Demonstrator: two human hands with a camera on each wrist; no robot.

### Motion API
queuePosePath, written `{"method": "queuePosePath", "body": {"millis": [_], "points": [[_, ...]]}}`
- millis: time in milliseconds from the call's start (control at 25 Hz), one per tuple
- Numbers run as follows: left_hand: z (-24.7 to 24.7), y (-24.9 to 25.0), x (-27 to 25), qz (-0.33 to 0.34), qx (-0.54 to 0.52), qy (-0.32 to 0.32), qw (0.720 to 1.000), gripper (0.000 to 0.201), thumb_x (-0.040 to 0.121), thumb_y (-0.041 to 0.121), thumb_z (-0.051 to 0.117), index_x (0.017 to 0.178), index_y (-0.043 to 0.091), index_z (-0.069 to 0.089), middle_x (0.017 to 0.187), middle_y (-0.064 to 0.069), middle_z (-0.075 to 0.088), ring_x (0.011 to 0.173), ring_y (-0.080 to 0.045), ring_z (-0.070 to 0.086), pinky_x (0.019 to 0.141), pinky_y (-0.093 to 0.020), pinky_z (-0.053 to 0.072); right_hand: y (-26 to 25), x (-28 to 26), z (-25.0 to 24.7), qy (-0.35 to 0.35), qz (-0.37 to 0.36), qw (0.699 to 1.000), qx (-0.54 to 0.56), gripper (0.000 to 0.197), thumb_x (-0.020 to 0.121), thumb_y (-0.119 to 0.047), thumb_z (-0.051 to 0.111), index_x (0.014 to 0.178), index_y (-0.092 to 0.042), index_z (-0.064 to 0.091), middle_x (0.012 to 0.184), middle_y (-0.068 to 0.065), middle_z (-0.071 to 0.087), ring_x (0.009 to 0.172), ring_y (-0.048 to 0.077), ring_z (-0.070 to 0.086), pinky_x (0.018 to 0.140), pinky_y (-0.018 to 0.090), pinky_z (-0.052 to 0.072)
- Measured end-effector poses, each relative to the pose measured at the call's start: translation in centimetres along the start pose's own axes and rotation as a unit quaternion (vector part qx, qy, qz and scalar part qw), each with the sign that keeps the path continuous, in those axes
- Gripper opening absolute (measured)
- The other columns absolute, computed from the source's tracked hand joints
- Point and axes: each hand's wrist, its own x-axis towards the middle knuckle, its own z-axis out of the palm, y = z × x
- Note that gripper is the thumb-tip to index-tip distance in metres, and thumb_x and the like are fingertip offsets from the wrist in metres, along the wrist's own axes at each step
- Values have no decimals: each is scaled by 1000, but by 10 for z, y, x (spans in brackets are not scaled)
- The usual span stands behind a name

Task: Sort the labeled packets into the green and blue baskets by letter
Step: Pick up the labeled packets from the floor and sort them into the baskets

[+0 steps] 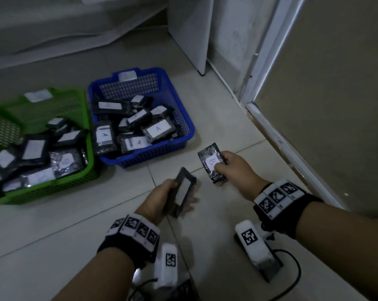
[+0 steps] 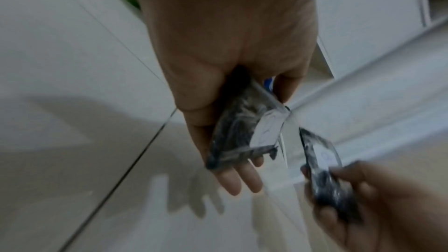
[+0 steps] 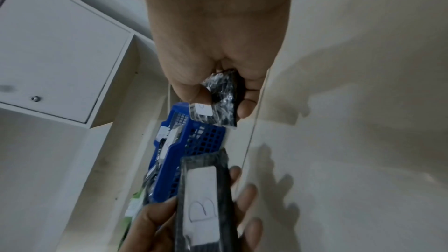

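Letter B (image 3: 202, 209) on left-hand packet (image 3: 204, 204)

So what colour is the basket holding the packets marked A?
Blue basket, seen best in the head view.

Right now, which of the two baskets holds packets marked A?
The blue basket, right of the green basket; several packets in it show an A.
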Motion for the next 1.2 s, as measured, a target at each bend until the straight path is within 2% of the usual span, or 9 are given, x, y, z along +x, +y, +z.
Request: {"method": "queuePosePath", "body": {"millis": [160,320,400,480,640,760,880,1000,1200], "points": [[-31,34,-16,107,-134,50,984,38,95,19,31,118,2,56,100,-17,70,88,-33,68,70,-40,57,-37,18,48,-34,-40,998,29,21,84,-1,52,101,-9,62,88,14,66,65,24,62,55,37,53],[-63,56,-40,219,-96,117,964,33,89,-3,37,115,5,56,93,-18,70,84,-34,68,74,-44,57,-74,27,103,-75,-83,993,23,22,86,-2,52,102,-12,62,84,7,65,64,18,60,52,30,52],[-93,65,-58,256,-98,163,948,31,89,-4,40,114,3,57,93,-22,69,82,-35,67,79,-46,54,-92,31,138,-98,-107,989,-7,21,86,-3,53,103,-11,61,85,6,64,63,16,58,48,21,50],[-122,71,-75,282,-111,222,927,29,89,-2,44,114,3,59,98,-24,67,84,-33,65,79,-44,53,-106,36,171,-124,-137,982,-40,22,86,-8,56,106,-13,60,91,8,66,65,19,60,47,24,51],[-169,80,-96,324,-113,398,851,29,88,3,53,116,11,58,95,-10,66,78,-22,63,67,-32,56,-128,47,243,-160,-219,953,-134,31,83,-20,66,113,-18,57,102,2,67,86,19,63,75,33,52],[-201,92,-98,337,-83,476,808,49,81,9,60,128,16,50,107,-6,67,95,-24,65,84,-41,55,-142,57,284,-187,-213,943,-172,38,86,-18,64,122,-20,51,105,1,65,88,20,64,83,40,55],[-221,108,-94,332,60,453,825,61,68,19,60,128,30,51,115,-3,65,103,-21,64,92,-47,53,-145,65,293,-189,-162,963,-105,48,83,-4,62,128,-14,47,93,10,64,93,32,66,86,49,54],[-224,119,-84,248,260,478,802,68,83,19,62,145,27,35,135,-9,41,113,-23,53,107,-32,37,-141,63,282,-167,-149,974,-35,36,80,3,66,113,-9,58,85,1,60,94,26,64,92,42,52],[-215,117,-67,216,359,567,709,54,89,13,59,140,11,43,135,-18,28,122,-34,36,108,-28,27,-125,43,239,-164,-164,973,-10,16,89,4,53,94,-4,65,77,5,63,72,22,62,65,29,54]]}}
